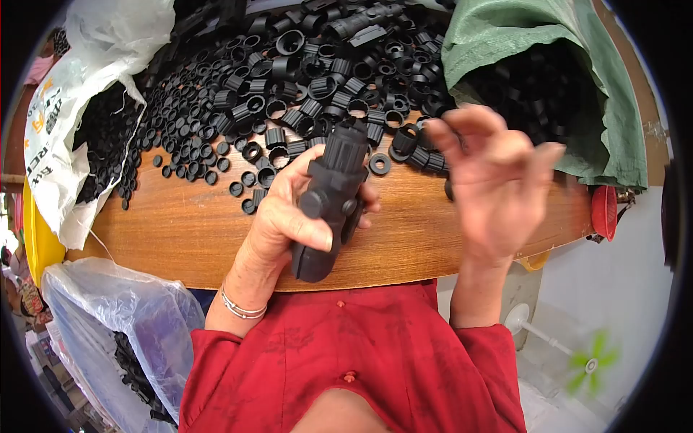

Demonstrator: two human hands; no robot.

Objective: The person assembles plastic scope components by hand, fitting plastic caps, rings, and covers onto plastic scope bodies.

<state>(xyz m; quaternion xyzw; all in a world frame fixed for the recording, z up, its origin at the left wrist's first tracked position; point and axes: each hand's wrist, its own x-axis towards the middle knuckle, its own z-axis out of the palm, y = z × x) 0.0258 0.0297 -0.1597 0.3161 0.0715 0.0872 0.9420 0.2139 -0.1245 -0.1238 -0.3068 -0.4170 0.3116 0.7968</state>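
Note:
My left hand (278, 216) is wrapped around a black scope-shaped plastic body (333, 198), with the thumb across its lower part. This body has a ribbed ring at its upper end and round knobs at its middle. It is tilted, its rounded lower end near the table's front edge. To the right, my right hand (498, 173) is raised over the table, blurred by motion, its fingers bent and apart. No held thing can be made out in it. Nearest to it are black ribbed rings (426, 157) and a flat black ring (379, 164).
Loose black rings and caps (195, 137) are heaped across the back of the wooden table (173, 238). A white sack (72, 144) of small parts stands left, a green sack (613, 130) right. A plastic-lined bin (151, 310) is at lower left, a green fan (592, 364) at lower right.

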